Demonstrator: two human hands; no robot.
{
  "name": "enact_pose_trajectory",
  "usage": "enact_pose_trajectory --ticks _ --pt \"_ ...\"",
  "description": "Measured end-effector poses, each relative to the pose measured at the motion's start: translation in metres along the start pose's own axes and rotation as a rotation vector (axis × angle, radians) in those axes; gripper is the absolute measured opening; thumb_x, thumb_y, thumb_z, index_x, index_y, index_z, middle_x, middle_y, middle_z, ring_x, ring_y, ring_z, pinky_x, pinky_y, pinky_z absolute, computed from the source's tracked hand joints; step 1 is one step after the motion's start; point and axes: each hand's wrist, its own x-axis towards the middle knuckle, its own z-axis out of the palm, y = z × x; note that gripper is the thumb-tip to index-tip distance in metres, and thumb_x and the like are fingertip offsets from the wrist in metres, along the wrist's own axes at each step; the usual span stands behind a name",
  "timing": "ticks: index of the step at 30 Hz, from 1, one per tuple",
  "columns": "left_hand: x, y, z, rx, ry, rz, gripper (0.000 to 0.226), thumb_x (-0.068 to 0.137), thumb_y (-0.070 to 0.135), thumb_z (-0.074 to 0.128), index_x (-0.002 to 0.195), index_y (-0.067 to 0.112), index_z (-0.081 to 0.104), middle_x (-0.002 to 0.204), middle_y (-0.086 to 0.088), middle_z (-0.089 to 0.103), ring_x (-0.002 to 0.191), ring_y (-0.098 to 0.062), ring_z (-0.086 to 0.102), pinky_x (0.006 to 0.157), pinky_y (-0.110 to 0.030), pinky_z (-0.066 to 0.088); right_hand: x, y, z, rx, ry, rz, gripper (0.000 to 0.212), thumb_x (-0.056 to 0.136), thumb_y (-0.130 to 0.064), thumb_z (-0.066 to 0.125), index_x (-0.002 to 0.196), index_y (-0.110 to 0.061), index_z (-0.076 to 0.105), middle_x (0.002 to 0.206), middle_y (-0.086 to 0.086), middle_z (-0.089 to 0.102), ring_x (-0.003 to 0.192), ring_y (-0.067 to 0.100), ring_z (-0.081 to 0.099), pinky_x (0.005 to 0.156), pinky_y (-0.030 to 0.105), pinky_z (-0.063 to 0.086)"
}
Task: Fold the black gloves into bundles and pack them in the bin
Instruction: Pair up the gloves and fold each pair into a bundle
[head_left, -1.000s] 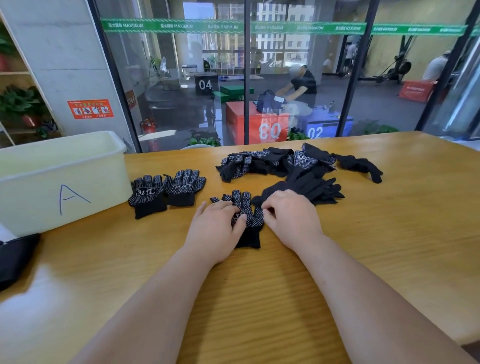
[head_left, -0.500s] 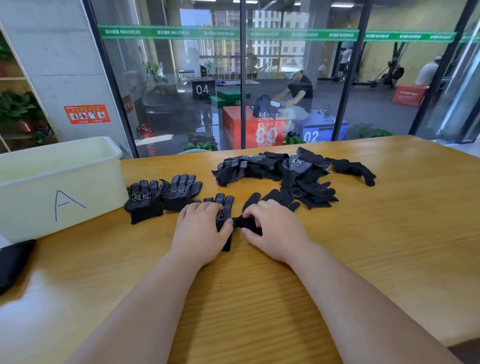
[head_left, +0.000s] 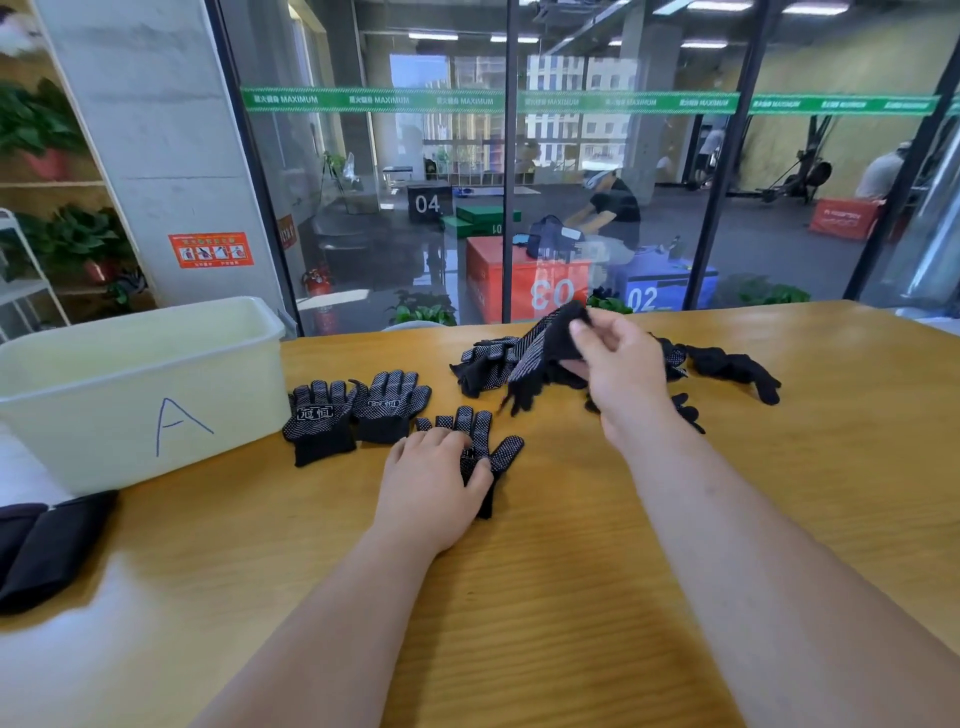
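Note:
A black dotted glove lies flat on the wooden table, and my left hand rests on its palm and cuff with loosely bent fingers. My right hand pinches the cuff of another black glove and holds it lifted above the heap of black gloves at the table's middle. Two more gloves lie flat side by side next to the pale bin marked "A", which stands at the left. I cannot see into the bin.
A dark folded cloth lies at the table's left edge in front of the bin. A glass wall runs right behind the table's far edge. Bare tabletop spreads to the right and toward me.
My right hand has left the glove in front of me, reached back to the heap and lifted a glove by its cuff. My left hand stays on the flat glove.

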Motion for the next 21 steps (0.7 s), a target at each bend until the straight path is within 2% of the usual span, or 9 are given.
enact_pose_trajectory --ticks 2,3,5,8,10,13,14,16,21 --pt "0.0 0.0 0.0 -0.001 0.003 -0.009 0.055 0.105 0.061 0.041 0.144 0.028 0.061 0.143 0.009 0.061 0.137 -0.017 0.05 0.125 -0.043 0.033 0.004 0.002 -0.002 0.114 0.13 0.078 0.013 0.104 -0.014 0.068 0.11 -0.026 0.07 0.112 -0.002 0.076 0.101 0.015 0.075 0.087 0.031 0.064" --pt "0.0 0.0 0.0 0.0 0.0 -0.011 0.055 0.104 0.062 0.041 0.143 0.028 0.061 0.142 0.009 0.061 0.137 -0.018 0.05 0.124 -0.043 0.033 0.004 0.012 -0.005 0.065 0.192 0.127 0.013 0.102 -0.017 0.071 0.112 -0.026 0.07 0.112 -0.003 0.075 0.101 0.016 0.074 0.09 0.034 0.063" --pt "0.0 -0.001 0.001 0.005 0.004 -0.01 0.054 0.104 0.061 0.042 0.142 0.028 0.062 0.141 0.009 0.062 0.135 -0.018 0.051 0.124 -0.043 0.034 -0.005 0.039 -0.016 -0.257 0.247 0.205 0.025 0.098 -0.022 0.073 0.122 -0.025 0.07 0.111 -0.005 0.073 0.098 0.016 0.07 0.089 0.036 0.058" --pt "-0.001 -0.001 0.002 0.01 0.013 -0.005 0.052 0.104 0.06 0.042 0.14 0.028 0.063 0.14 0.009 0.062 0.135 -0.018 0.051 0.124 -0.043 0.033 -0.026 0.073 -0.03 -0.789 0.094 0.156 0.048 0.098 -0.029 0.068 0.145 -0.027 0.054 0.105 0.0 0.07 0.093 0.021 0.062 0.078 0.035 0.05" --pt "0.0 0.0 0.001 0.018 0.011 -0.007 0.051 0.104 0.06 0.043 0.14 0.029 0.063 0.14 0.009 0.062 0.135 -0.018 0.051 0.125 -0.043 0.032 -0.035 0.08 -0.034 -1.042 0.038 0.026 0.054 0.098 -0.033 0.066 0.149 -0.034 0.049 0.115 0.001 0.063 0.105 0.025 0.059 0.083 0.04 0.053" --pt "-0.002 0.0 0.0 0.024 0.011 -0.007 0.05 0.104 0.059 0.045 0.141 0.029 0.062 0.141 0.009 0.062 0.136 -0.018 0.051 0.126 -0.043 0.031 -0.045 0.079 -0.034 -1.382 0.013 -0.213 0.037 0.098 -0.036 0.065 0.135 -0.037 0.067 0.126 -0.004 0.051 0.118 0.023 0.047 0.097 0.042 0.049" --pt "-0.003 -0.001 0.0 0.028 0.014 -0.008 0.05 0.104 0.058 0.045 0.141 0.029 0.061 0.141 0.009 0.062 0.135 -0.018 0.052 0.126 -0.043 0.031 -0.047 0.08 -0.032 -1.435 -0.055 -0.258 0.032 0.101 -0.037 0.06 0.132 -0.039 0.07 0.128 -0.008 0.053 0.122 0.022 0.046 0.102 0.042 0.045" --pt "-0.003 -0.002 0.0 0.032 0.02 -0.018 0.051 0.104 0.059 0.045 0.141 0.029 0.061 0.14 0.009 0.062 0.135 -0.018 0.052 0.126 -0.043 0.03 -0.051 0.085 -0.028 -1.5 -0.19 -0.254 0.038 0.107 -0.04 0.043 0.135 -0.041 0.069 0.134 -0.011 0.056 0.128 0.02 0.044 0.11 0.044 0.038" --pt "-0.002 -0.002 0.004 0.062 0.042 -0.058 0.051 0.104 0.062 0.041 0.134 0.03 0.066 0.135 0.008 0.065 0.131 -0.02 0.054 0.125 -0.046 0.031 -0.055 0.081 -0.017 -1.635 -0.184 -0.155 0.056 0.108 -0.05 0.02 0.152 -0.035 0.051 0.151 -0.002 0.052 0.139 0.032 0.035 0.112 0.049 0.033"
